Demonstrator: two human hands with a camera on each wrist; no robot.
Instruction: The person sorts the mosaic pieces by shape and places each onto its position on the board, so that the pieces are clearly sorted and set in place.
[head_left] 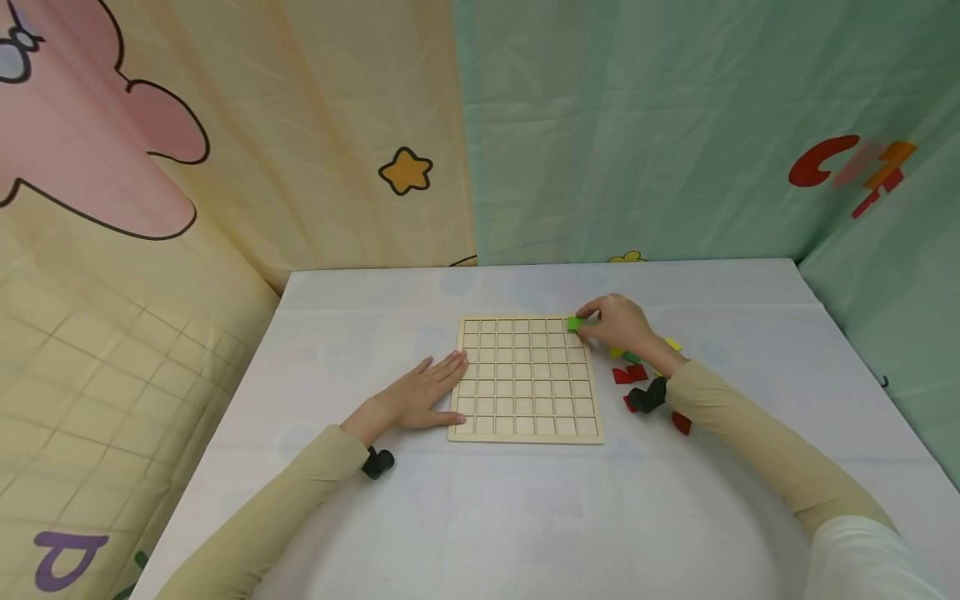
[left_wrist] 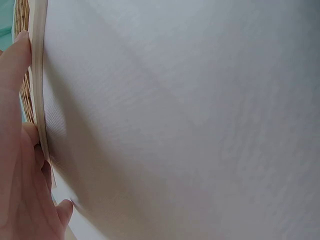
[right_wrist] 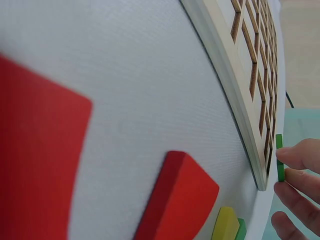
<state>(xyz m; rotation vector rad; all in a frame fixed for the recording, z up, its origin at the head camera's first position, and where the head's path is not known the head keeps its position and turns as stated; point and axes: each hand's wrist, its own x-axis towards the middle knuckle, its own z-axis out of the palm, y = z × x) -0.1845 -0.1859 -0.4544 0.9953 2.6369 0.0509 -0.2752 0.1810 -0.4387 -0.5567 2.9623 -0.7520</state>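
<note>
A square wooden grid board (head_left: 525,442) lies flat on the white table. At its far right corner my right hand (head_left: 622,323) pinches a small green tile (head_left: 574,323) between thumb and fingers. In the right wrist view the green tile (right_wrist: 280,157) appears edge-on, held just above the board's corner. My left hand (head_left: 423,396) rests with its fingers spread against the board's left edge. The left wrist view shows the fingers (left_wrist: 22,55) touching the wooden rim (left_wrist: 37,75).
Right of the board lie several loose pieces: red ones (head_left: 636,372), a yellow one (head_left: 672,343) and a green one (head_left: 632,357). The right forearm partly covers them. A curtain (head_left: 525,133) hangs behind the table's far edge.
</note>
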